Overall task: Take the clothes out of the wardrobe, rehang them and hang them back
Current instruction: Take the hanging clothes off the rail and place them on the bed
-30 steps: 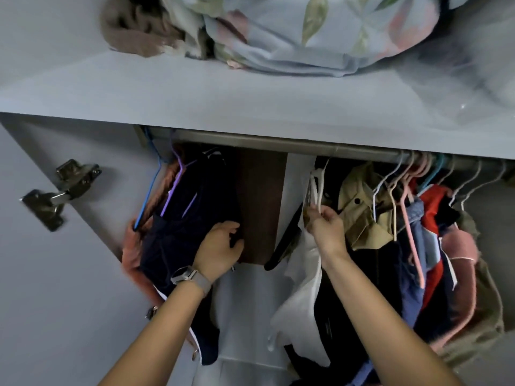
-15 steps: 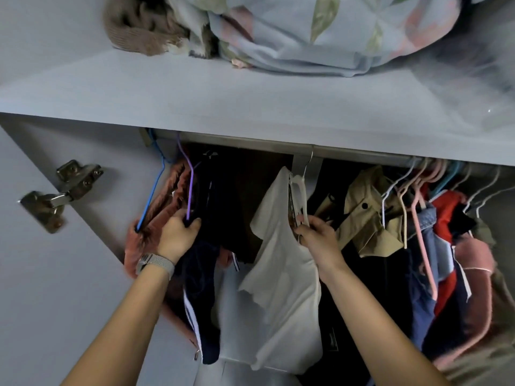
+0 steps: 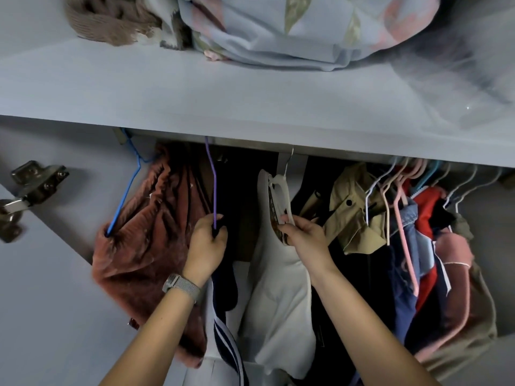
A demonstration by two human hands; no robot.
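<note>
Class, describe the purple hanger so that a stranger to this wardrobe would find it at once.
Start at the grey shelf and look below its front edge, left of centre. The purple hanger drops between the rust-brown garment and white garment; it alone is purple, its lower end gripped by the left hand.

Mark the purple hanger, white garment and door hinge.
purple hanger (image 3: 214,188): head view, on its straight wire.
white garment (image 3: 281,296): head view, mid-fabric below the right hand.
door hinge (image 3: 36,179): head view, on the metal plate.

Head camera looks closely up into the wardrobe (image 3: 250,107).
</note>
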